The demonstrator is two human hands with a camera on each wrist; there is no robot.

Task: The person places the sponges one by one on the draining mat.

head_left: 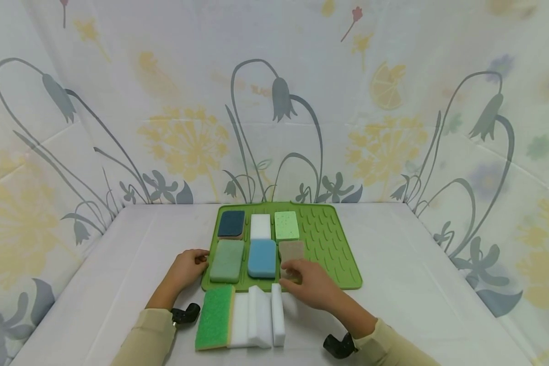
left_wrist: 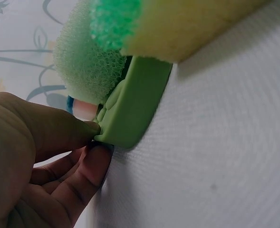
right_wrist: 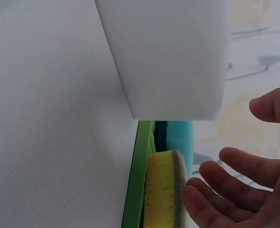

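My left hand (head_left: 187, 267) pinches the left edge of the green ridged mat (head_left: 334, 244) between thumb and fingers, as the left wrist view shows. Over the mat's near row, my right hand (head_left: 311, 284) hovers with its fingers apart and loosely bent. Its fingertips come right up to the grey face of a yellow sponge (right_wrist: 161, 190). Left of that sponge lie a blue sponge (head_left: 262, 258) and a pale green sponge (head_left: 227, 261). The back row holds a dark blue sponge (head_left: 231, 223), a white one (head_left: 260, 226) and a speckled light green one (head_left: 286, 225).
In front of the mat stand a green-and-yellow scouring sponge (head_left: 215, 315) and several white sponge blocks, the rightmost block (head_left: 278, 315) upright on its narrow side. A white cloth (head_left: 416, 284) covers the table, and a flower-printed curtain (head_left: 274, 142) hangs behind.
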